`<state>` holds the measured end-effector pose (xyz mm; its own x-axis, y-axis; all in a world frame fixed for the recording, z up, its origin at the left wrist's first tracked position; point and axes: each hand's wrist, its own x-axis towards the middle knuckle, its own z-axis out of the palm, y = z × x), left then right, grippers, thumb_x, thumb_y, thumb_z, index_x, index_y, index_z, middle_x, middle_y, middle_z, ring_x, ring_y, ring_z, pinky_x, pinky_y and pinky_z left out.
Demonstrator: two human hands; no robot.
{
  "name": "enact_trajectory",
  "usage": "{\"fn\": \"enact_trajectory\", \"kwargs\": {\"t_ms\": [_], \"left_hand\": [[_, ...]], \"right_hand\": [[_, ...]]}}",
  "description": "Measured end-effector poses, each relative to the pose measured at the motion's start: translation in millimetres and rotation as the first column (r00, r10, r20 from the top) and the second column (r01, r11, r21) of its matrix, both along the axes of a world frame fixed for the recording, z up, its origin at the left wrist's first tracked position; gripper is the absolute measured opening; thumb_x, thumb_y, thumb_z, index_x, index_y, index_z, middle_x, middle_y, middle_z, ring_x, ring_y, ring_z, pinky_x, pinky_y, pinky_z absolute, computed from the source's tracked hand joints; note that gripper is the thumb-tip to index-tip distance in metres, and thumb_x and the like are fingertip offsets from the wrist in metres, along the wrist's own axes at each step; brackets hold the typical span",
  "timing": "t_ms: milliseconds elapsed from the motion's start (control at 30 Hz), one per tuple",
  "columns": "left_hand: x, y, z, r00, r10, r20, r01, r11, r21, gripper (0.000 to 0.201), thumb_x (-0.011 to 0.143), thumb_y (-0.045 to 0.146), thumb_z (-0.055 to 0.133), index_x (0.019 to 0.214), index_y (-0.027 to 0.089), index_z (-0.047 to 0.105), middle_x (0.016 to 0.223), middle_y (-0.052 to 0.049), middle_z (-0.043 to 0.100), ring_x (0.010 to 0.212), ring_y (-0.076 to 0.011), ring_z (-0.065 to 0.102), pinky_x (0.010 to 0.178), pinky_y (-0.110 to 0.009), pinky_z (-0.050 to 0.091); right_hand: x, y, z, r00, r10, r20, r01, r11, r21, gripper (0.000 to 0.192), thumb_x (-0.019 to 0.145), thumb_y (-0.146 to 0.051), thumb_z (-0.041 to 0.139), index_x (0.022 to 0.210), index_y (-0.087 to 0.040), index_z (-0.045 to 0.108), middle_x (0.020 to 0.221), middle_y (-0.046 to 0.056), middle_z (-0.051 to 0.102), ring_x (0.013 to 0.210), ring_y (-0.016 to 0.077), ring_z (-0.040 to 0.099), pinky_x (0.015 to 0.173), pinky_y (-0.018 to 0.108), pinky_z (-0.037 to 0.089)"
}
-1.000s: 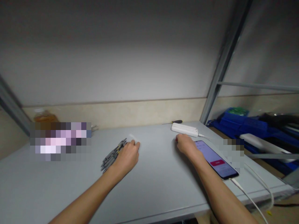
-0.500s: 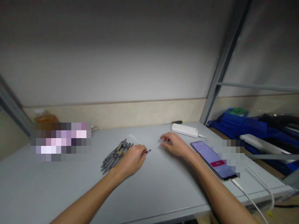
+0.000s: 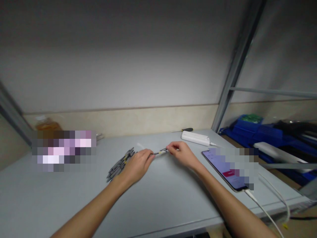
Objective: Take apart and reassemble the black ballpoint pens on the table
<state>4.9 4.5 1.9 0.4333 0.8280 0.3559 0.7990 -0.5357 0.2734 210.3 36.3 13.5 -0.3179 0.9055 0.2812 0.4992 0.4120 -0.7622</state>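
Note:
On the grey table [image 3: 158, 198] my left hand [image 3: 137, 165] and my right hand [image 3: 182, 152] hold the two ends of one grey pen [image 3: 160, 152], just above the surface near the middle. A pile of several grey pens [image 3: 120, 164] lies right behind and to the left of my left hand. A phone [image 3: 226, 170] with a lit screen lies to the right of my right forearm, with a white cable plugged into its near end.
A white power bank [image 3: 195, 138] and a small screwdriver [image 3: 185, 130] lie at the back of the table. A bottle [image 3: 47, 125] stands at the back left. Blue bins [image 3: 257, 132] sit beyond the metal post [image 3: 235, 72] on the right. White cable [image 3: 274, 201] loops at the table's right edge.
My left hand lifted a pen out of the pile and carried it right. My right hand left the phone, moved left and took hold of the pen's other end.

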Motion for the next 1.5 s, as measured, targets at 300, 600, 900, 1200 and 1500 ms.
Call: {"fn": "enact_trajectory", "kwargs": {"t_ms": [300, 600, 900, 1200, 1500], "left_hand": [[-5.0, 1.7, 8.8, 0.946, 0.031, -0.324, 0.033, 0.981, 0.190, 0.033, 0.095, 0.029, 0.026, 0.085, 0.017, 0.056, 0.081, -0.006, 0.058, 0.078, -0.0188, 0.050, 0.070, -0.030, 0.038], [-7.0, 4.4, 3.4, 0.975, 0.038, -0.219, -0.016, 0.995, 0.098, 0.032, 0.093, 0.024, 0.027, 0.076, 0.018, 0.053, 0.069, -0.004, 0.059, 0.067, -0.0176, 0.054, 0.064, -0.028, 0.036], [-10.8, 11.0, -2.7, 0.978, -0.021, 0.208, 0.019, 1.000, 0.013, 0.029, 0.090, 0.037, 0.037, 0.102, 0.018, 0.054, 0.090, -0.006, 0.063, 0.081, -0.0180, 0.057, 0.076, -0.030, 0.042], [-15.6, 17.1, -2.3, 0.963, 0.034, 0.268, -0.050, 0.997, 0.051, 0.035, 0.090, 0.031, 0.031, 0.073, 0.017, 0.058, 0.066, -0.002, 0.059, 0.064, -0.0153, 0.053, 0.063, -0.026, 0.040], [-16.4, 19.7, -7.9, 0.969, 0.040, 0.245, -0.057, 0.996, 0.062, 0.033, 0.090, 0.029, 0.031, 0.076, 0.018, 0.059, 0.072, -0.004, 0.062, 0.068, -0.0166, 0.055, 0.066, -0.027, 0.040]], "right_hand": [[5.9, -5.5, 6.5, 0.933, 0.342, -0.115, -0.359, 0.855, -0.375, 0.043, 0.083, -0.050, 0.047, 0.077, -0.011, 0.064, 0.047, -0.006, 0.038, 0.043, 0.0067, 0.029, 0.045, 0.021, 0.022], [3.4, -5.3, 3.0, 0.948, 0.316, 0.033, -0.314, 0.947, -0.065, 0.032, 0.084, -0.039, 0.051, 0.078, -0.012, 0.067, 0.056, -0.003, 0.044, 0.053, 0.0084, 0.033, 0.051, 0.022, 0.026], [3.6, 1.2, -1.3, 0.992, 0.092, 0.091, -0.106, 0.979, 0.173, 0.019, 0.080, -0.025, 0.057, 0.089, -0.014, 0.070, 0.076, 0.005, 0.067, 0.062, 0.0128, 0.051, 0.062, 0.024, 0.038], [3.0, -1.9, 1.7, 0.994, 0.105, 0.027, -0.108, 0.983, 0.151, 0.023, 0.076, -0.030, 0.063, 0.093, -0.016, 0.071, 0.075, 0.004, 0.066, 0.061, 0.0122, 0.051, 0.060, 0.024, 0.038], [5.8, 0.7, -0.5, 0.990, 0.132, -0.051, -0.135, 0.988, -0.070, 0.030, 0.083, -0.038, 0.050, 0.072, -0.014, 0.064, 0.059, 0.001, 0.057, 0.053, 0.0104, 0.048, 0.051, 0.023, 0.038]]}}
